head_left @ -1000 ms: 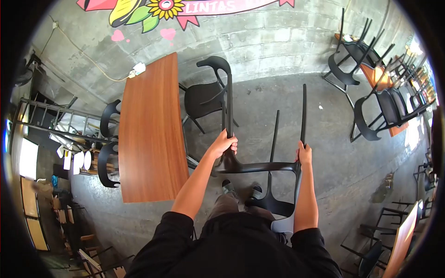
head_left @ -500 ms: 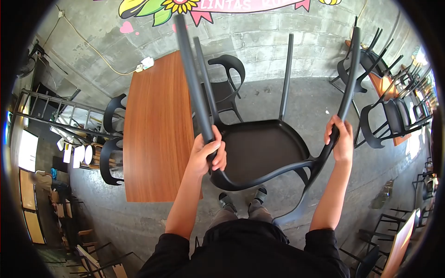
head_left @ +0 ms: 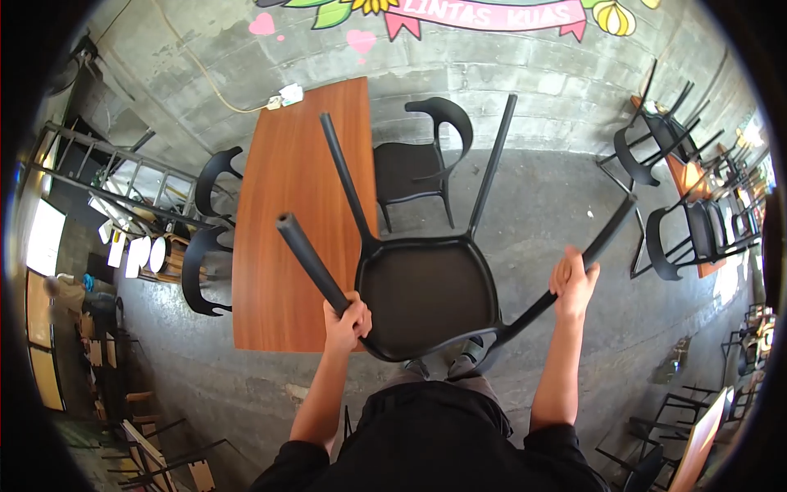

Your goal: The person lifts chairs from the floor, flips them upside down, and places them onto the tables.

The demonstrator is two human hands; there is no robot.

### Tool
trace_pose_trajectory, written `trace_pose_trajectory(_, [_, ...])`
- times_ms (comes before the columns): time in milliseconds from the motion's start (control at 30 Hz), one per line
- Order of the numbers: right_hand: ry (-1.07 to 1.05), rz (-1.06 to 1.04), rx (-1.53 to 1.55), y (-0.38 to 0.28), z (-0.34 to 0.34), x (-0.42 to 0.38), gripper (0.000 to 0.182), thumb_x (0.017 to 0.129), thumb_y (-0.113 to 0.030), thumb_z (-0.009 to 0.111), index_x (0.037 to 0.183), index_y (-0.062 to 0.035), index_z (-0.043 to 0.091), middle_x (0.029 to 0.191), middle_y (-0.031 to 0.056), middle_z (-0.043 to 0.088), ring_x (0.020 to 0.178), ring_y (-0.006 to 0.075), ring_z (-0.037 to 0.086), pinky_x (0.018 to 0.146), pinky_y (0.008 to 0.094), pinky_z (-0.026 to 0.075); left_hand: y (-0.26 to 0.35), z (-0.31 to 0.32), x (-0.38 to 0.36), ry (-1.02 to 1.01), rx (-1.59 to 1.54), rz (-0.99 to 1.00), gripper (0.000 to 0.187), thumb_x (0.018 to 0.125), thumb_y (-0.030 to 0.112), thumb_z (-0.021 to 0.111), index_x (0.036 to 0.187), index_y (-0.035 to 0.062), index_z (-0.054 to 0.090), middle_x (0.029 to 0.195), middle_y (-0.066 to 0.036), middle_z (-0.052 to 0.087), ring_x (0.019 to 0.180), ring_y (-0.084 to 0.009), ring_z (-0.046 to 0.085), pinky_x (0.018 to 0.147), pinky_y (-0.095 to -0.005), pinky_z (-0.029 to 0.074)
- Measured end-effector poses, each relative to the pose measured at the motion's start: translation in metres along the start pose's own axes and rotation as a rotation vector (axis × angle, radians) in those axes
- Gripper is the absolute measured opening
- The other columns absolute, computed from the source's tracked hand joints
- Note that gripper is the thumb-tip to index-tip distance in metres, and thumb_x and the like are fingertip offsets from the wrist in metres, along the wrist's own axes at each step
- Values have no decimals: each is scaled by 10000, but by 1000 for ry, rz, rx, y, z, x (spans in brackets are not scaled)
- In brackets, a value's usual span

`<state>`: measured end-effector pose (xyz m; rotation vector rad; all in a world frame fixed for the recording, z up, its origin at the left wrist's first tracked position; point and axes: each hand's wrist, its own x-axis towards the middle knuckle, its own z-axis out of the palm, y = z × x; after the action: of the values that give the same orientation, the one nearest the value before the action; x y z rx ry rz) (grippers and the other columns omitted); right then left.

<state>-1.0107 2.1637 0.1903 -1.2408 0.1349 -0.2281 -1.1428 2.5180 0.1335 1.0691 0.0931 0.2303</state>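
A black chair (head_left: 426, 295) is held upside down in front of my body, the underside of its seat facing up and its legs pointing up and outward. My left hand (head_left: 348, 321) wraps round the base of the near left leg, close to the seat corner. Farther up the near right leg, my right hand (head_left: 574, 283) has its fingers curled round the bar. Beyond the left legs lies a wooden table (head_left: 287, 221), which the raised legs partly overlap in this view. Part of the chair's backrest hangs low near my feet, mostly hidden by the seat.
Another black chair (head_left: 410, 168) stands upright at the table's right side. Two more black chairs (head_left: 205, 266) line its left side. A metal ladder (head_left: 123, 176) lies behind them. At the right, upturned chairs (head_left: 697, 230) rest on a second table. A painted block wall (head_left: 459, 74) closes the far side.
The chair has tipped and come lower and nearer to me, its near legs swinging down and outward. Both hands have moved slightly left and down with it.
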Motion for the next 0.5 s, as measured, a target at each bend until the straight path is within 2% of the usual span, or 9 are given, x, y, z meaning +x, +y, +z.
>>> trace_pose_trajectory(267, [-113,-55,50,47,36,-57,457,955,-52,522,528,-83,362,416,15,368,322,110,317,351,285,268,2,-84,-38,20,-10,-24,360,921,26,546,596,70,397,455,-11,385,375,-87,348,381,-251,333])
trace_pose_trajectory(467, [-142,-11,150,59,48,-80,394,952,-119,529,592,-87,372,450,30,379,368,111,316,388,289,278,6,-127,-49,-10,109,21,366,936,38,541,602,74,395,461,-3,376,385,-80,356,399,-260,356])
trace_pose_trajectory(500, [-117,-3,153,63,52,-82,397,954,-122,525,590,-89,370,450,30,377,368,111,316,388,291,276,9,-130,-48,42,161,25,372,943,42,534,600,73,397,463,-2,375,389,-79,357,407,-261,359])
